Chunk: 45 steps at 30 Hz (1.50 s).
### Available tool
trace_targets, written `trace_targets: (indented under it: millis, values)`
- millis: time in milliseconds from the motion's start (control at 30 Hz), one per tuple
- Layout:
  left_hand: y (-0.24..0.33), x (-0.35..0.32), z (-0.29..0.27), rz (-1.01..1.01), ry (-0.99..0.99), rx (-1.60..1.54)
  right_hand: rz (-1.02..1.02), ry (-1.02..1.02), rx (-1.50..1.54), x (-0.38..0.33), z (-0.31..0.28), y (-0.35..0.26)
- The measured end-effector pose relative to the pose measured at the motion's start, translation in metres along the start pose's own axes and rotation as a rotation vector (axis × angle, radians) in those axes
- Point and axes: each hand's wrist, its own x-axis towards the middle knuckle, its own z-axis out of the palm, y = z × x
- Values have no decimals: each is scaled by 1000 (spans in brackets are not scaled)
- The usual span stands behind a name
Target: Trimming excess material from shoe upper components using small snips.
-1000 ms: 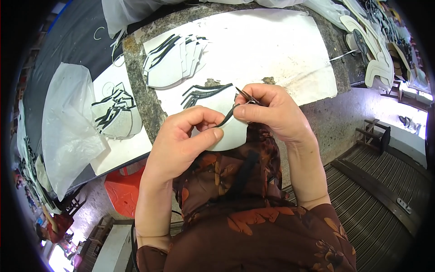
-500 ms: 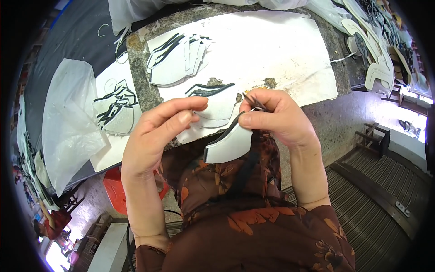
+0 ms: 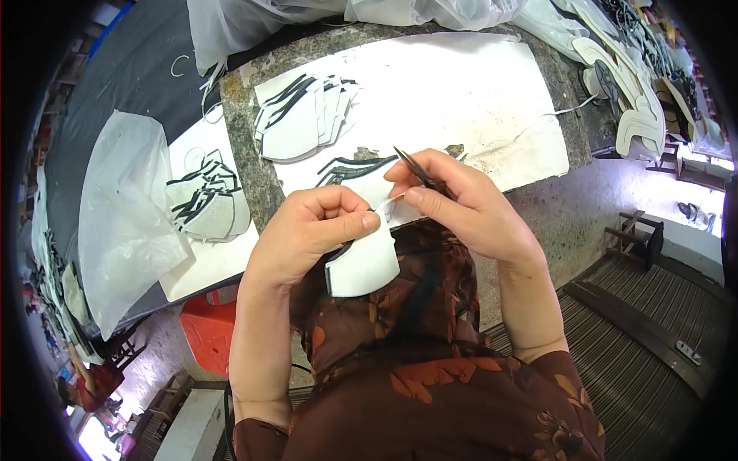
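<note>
My left hand (image 3: 317,234) pinches the upper corner of a white curved cut piece (image 3: 365,265) with a black-trimmed edge, which hangs over my lap. A thin white strip (image 3: 390,198) runs from that corner to the thumb and fingertips of my right hand (image 3: 450,196). Tucked in the right hand is a pair of small dark pointed scissors (image 3: 415,167), tips up and to the left; the handles are mostly hidden. Just beyond my hands, similar white pieces with black edges (image 3: 355,167) lie on the white board (image 3: 469,84), partly covered by my fingers.
A fanned stack of white pieces (image 3: 296,127) rests on the board's left part. Further left are a tangled pile (image 3: 206,201) and a translucent plastic bag (image 3: 127,223). A spool (image 3: 601,81) stands at the right edge. A red stool (image 3: 207,334) is below the table.
My left hand has come down and taken hold of the piece, which my right hand held before. My right fingers now pull at the white strip, and the scissor tips point further up.
</note>
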Motion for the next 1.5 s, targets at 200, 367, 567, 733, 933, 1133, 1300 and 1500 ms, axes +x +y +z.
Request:
trace_targets:
  millis: [200,367,567,733,933,1133,1300,1500]
  values:
    - [0,-2,1,-10,-21,-119,-481,-89,-542,-3,-13,3]
    - [-5,1,-2,-22,0,-78,-465,69,-953,-12,-5,-9]
    - [-4,-4,4,40,23,-78,-278,41,-942,-6,1,-9]
    - [-5,-4,12,119,24,-200,-368,33,-702,2,0,5]
    - [-9,-2,18,158,64,-257,-263,-28,-530,3,4,-6]
    - [-10,-1,21,180,87,-273,-120,-29,-349,5,6,-2]
    - [-9,1,23,188,120,-234,-75,-52,-228,5,4,1]
    - [-9,3,23,199,139,-209,-71,-77,-56,11,3,13]
